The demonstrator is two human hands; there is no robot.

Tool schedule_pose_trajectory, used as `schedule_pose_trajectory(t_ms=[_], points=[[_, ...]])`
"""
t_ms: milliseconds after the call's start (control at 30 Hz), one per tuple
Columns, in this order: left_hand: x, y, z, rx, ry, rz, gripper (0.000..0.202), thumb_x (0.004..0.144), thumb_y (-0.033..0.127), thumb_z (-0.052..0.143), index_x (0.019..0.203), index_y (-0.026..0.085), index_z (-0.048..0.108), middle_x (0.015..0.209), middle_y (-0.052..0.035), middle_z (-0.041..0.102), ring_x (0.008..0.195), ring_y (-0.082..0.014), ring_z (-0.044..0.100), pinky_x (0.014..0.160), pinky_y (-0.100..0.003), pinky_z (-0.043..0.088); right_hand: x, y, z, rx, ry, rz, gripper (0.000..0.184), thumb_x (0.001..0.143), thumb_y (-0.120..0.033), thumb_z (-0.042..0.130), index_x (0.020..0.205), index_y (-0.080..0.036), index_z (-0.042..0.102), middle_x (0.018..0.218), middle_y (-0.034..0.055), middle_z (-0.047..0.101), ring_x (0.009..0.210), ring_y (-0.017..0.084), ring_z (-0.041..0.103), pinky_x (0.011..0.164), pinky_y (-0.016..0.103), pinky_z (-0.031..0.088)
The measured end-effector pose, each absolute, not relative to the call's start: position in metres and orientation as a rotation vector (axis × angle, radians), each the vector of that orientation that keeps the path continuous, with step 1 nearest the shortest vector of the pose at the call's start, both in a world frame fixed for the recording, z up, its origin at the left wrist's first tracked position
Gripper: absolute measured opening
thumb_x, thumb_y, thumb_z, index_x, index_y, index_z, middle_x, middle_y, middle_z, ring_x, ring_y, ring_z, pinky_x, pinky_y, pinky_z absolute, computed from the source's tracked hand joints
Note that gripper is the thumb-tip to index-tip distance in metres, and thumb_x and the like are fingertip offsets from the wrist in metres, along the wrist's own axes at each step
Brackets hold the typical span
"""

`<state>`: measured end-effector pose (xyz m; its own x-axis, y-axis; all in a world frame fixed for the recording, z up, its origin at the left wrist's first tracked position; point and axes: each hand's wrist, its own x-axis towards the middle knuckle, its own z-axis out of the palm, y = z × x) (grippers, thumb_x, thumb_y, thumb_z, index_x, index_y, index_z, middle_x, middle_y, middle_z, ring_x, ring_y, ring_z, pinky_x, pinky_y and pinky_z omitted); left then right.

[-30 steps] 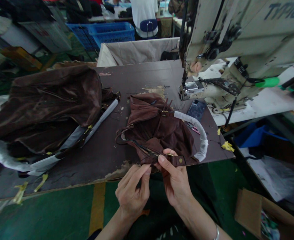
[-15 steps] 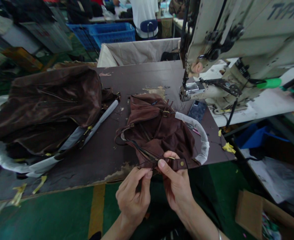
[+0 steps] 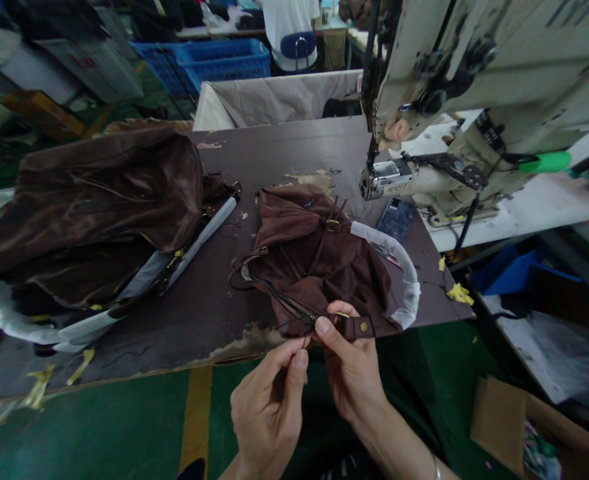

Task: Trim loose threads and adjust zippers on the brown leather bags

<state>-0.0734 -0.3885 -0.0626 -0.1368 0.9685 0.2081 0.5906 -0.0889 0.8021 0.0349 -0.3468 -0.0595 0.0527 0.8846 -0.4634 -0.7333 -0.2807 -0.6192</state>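
Observation:
A brown leather bag [image 3: 344, 267] lies on the dark worktable, its near edge at the table's front. Its brass-toothed zipper [image 3: 294, 307] runs down toward my hands, partly parted. My right hand [image 3: 351, 363] grips the bag at the zipper's end, thumb on top, beside a strap tab [image 3: 361, 327] with a brass stud. Just left of it, my left hand [image 3: 271, 393] pinches with thumb and forefinger close to the zipper end; a thin dark thread seems to run there, but what is pinched is too small to make out. A white-wrapped handle [image 3: 407, 267] arches from the bag's right side.
More brown bags [image 3: 109, 200] with wrapped handles are piled at the left. A sewing machine [image 3: 434, 113] stands at the right, its arm over the table [image 3: 274, 150]. A phone [image 3: 397, 219] and small snips [image 3: 387, 255] lie behind the handle. A cardboard box [image 3: 499, 407] sits lower right.
My left hand has shifted slightly down, its pinching fingertips now a little lower. My right hand keeps its grip on the bag, which has barely moved.

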Motion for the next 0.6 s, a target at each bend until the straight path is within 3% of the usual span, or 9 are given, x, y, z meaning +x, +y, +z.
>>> schedule_pose_trajectory(t_ms=[167, 400, 600], points=[[-0.072, -0.39, -0.05, 1.516, 1.739, 1.036, 0.022, 0.089, 0.026, 0.056, 0.109, 0.02, 0.063, 0.063, 0.0036, 0.061, 0.052, -0.0083, 0.057, 0.052, -0.018, 0.047, 0.034, -0.347, -0.061, -1.0, -0.233, 1.546, 0.03, 0.068, -0.021, 0.082, 0.092, -0.023, 0.064, 0.078, -0.0036, 0.056, 0.071, 0.01, 0.052, 0.069, 0.022, 0.042], [-0.072, -0.386, -0.035, 1.29, 1.653, 0.976, 0.026, 0.09, 0.033, 0.055, 0.11, 0.017, 0.062, 0.058, 0.0036, 0.059, 0.045, -0.0082, 0.052, 0.04, -0.017, 0.041, 0.033, -0.349, -0.064, -1.016, -0.3, 1.505, 0.027, 0.069, -0.021, 0.081, 0.091, -0.023, 0.065, 0.076, -0.0038, 0.056, 0.071, 0.011, 0.051, 0.068, 0.022, 0.041], [-0.072, -0.385, -0.047, 1.385, 1.68, 1.044, 0.019, 0.09, 0.027, 0.057, 0.106, 0.018, 0.062, 0.065, 0.0032, 0.061, 0.055, -0.0088, 0.059, 0.053, -0.018, 0.048, 0.033, -0.349, -0.062, -1.011, -0.314, 1.522, 0.027, 0.071, -0.021, 0.08, 0.092, -0.022, 0.064, 0.074, -0.0036, 0.056, 0.068, 0.011, 0.053, 0.067, 0.023, 0.043]])
